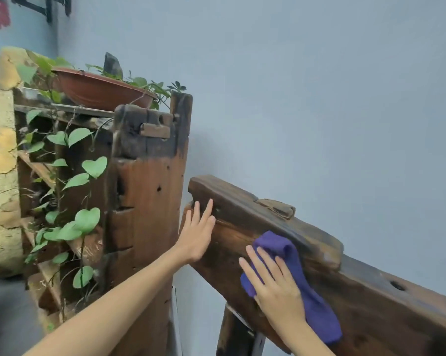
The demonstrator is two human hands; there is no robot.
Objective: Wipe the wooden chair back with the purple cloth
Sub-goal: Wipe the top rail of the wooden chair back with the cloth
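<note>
i see the wooden chair back (345, 286) running as a thick, dark, weathered plank from the middle of the view down to the lower right, tilted in the wide-angle picture, with a knot hole near its right end and a small wooden block set into its top edge. my right hand (277, 286) lies flat with fingers spread, pressing the purple cloth (304, 278) against the front face of the plank; the cloth is bunched above the fingertips and trails down past the wrist along the wood. my left hand (197, 232) is flat and open, holding nothing, its palm resting on the left end of the chair back, fingers pointing up toward the top rail. the wood shows a reddish-brown grain in the middle and near-black patches along the edges.

behind the chair stands a plain pale blue-grey wall (319, 86). just left of the chair back rises a tall rough wooden post (147, 188) with holes and notches, part of an old plant stand. on top sits a shallow red-brown plant pot (101, 92), and a vine with green heart-shaped leaves (85, 222) hangs down the shelves. at the far left is a cracked, peeling yellowish surface (1, 150)
</note>
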